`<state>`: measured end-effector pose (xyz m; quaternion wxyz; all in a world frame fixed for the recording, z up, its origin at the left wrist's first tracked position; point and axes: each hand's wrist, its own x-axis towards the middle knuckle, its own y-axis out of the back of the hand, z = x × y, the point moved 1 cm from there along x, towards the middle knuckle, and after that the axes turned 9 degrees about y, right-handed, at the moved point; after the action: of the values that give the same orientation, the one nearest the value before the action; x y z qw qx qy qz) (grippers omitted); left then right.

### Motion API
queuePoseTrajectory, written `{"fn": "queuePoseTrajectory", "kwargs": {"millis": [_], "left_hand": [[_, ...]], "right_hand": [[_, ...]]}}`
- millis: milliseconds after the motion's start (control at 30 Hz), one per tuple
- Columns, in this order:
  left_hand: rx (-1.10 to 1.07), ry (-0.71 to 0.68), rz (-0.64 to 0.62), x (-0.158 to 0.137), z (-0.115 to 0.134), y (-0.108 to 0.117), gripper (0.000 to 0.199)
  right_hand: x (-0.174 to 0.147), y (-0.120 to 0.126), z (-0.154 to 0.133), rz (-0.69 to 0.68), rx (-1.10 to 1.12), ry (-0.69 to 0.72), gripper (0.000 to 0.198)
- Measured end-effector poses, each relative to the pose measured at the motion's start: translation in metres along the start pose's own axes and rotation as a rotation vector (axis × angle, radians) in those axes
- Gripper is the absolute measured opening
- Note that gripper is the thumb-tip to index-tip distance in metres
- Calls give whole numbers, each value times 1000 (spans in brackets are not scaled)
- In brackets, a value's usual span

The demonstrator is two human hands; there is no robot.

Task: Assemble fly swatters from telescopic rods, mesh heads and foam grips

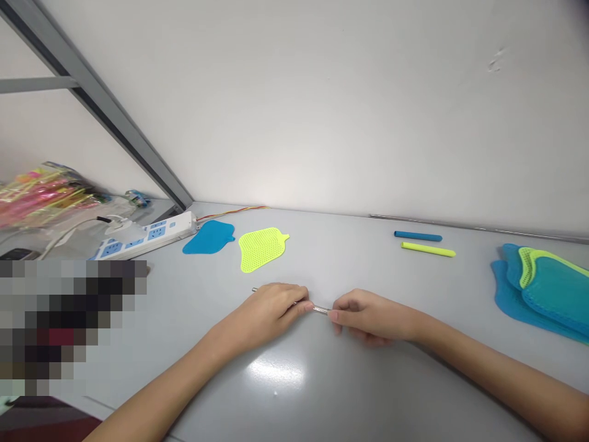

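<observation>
A thin metal rod (321, 310) lies across the front of me, low over the grey table (221, 380). My left hand (276, 309) is wrapped round it, and one rod tip pokes out to the left. The fingers and thumb of my right hand (368, 316) pinch the rod's right end. Just beyond my left hand lie a blue fly swatter head (210, 237) and a yellow-green perforated fly swatter head (263, 248), flat and apart. Farther off to the right, a blue handle tube (418, 236) and a yellow-green handle tube (427, 249) lie side by side.
More swatter heads (559, 291) are stacked at the right edge. A long metal rod (460, 226) runs along the wall's foot. At left are a white power strip (170, 232), plastic-bagged colourful items (50, 193) and a grey metal frame (115, 123). The lower left is pixelated.
</observation>
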<state>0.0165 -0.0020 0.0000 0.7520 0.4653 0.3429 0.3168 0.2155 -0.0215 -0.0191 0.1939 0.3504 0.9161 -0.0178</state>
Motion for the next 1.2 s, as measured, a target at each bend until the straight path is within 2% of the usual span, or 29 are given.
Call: {"fn": "queuePoseTrajectory", "kwargs": {"millis": [1200], "left_hand": [[-12,25,-31,-2,3,3,38]], "right_hand": [[-1,0,-1,-4,-11,-6,37]]}}
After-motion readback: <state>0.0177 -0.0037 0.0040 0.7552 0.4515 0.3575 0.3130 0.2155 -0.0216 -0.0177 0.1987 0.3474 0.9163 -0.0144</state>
